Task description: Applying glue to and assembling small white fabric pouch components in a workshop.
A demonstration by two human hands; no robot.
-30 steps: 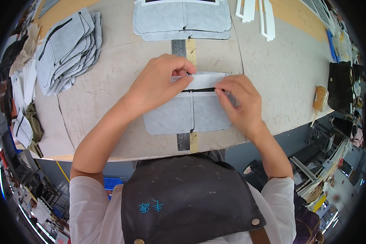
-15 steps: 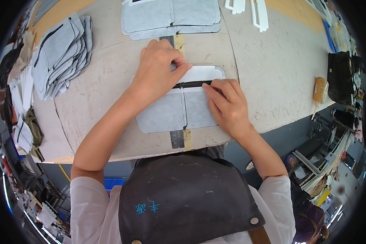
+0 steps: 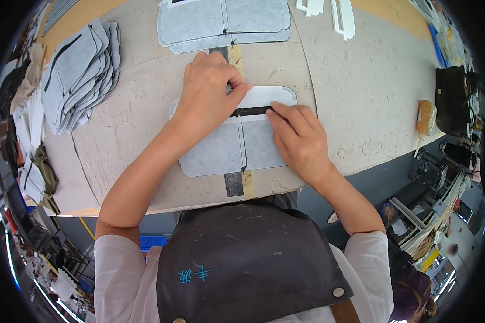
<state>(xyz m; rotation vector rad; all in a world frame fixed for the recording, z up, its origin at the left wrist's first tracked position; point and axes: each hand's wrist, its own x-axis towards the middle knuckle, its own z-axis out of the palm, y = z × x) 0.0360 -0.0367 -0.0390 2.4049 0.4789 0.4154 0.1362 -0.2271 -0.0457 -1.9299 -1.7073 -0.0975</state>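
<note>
A grey fabric panel (image 3: pixel 211 145) with rounded corners and a dark seam down its middle lies flat in front of me. A black strip (image 3: pixel 253 111) runs across it, bordered by white strips; the upper white piece (image 3: pixel 267 96) is the wider. My left hand (image 3: pixel 210 86) is over the panel's upper left, thumb and forefinger pinched near the white piece's upper edge. Whatever that pinch holds is hidden. On the right, my right hand (image 3: pixel 300 134) presses its thumb and fingertips together at the black strip's right end.
A steel ruler (image 3: pixel 233 184) and yellow tape (image 3: pixel 248 184) pass under the panel. More grey panels (image 3: pixel 194 27) lie beyond it, with a fanned stack (image 3: pixel 83 75) at far left. White plastic frames (image 3: pixel 344 20), an amber glue bottle (image 3: pixel 425 119) and a dark bag (image 3: pixel 451 102) are rightward.
My right forefinger has straightened and lifted slightly at the strip's end. My left hand keeps its pinch in nearly the same place. The whole view has shifted a little.
</note>
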